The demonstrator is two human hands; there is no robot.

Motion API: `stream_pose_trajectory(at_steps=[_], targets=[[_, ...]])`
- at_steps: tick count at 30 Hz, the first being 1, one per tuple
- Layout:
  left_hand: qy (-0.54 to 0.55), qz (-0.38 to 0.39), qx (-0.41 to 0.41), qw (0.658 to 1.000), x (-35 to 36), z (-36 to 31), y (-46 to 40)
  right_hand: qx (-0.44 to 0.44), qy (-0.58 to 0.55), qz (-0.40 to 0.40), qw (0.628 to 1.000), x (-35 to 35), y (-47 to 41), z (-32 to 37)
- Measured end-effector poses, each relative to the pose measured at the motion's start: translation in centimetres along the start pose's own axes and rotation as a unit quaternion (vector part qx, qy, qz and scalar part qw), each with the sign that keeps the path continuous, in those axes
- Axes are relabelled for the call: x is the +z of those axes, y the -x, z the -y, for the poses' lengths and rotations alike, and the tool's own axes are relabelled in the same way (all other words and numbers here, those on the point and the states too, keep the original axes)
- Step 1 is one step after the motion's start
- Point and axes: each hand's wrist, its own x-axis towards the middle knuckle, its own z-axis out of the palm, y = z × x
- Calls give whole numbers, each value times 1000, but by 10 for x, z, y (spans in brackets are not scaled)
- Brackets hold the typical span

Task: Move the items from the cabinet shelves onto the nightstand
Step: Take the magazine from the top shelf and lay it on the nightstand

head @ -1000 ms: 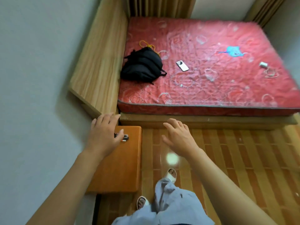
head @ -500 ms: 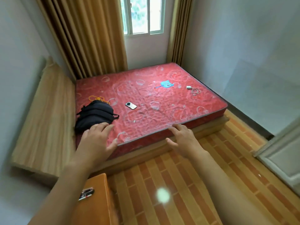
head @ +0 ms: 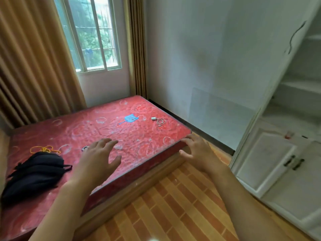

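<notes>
Partly cut-off cabinet [head: 286,153], contents blurred.

There is one view only, from a camera worn on the person's head, so no second view shares any of the scene. It looks forward and somewhat down across a room, with a wide lens that bends straight edges near the frame's borders. Both forearms reach in from the bottom edge, the left hand [head: 97,159] and right hand [head: 199,152] close to the lens. Beyond them lies the bed [head: 104,129], farther off the window [head: 93,35] in the far wall. The white cabinet [head: 286,136] fills the right edge, seen at an angle, the floor [head: 173,206] below.
</notes>
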Motion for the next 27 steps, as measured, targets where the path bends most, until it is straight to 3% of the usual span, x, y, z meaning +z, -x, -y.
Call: stream_pose_trajectory(at_steps=[14,27], targets=[[62,0,207,976,58,-237,-193,172,67,-83,979,-148,26,-214],[102,14,406,908,91,-411,-330,336,104,-146,925,-224,49,-303]])
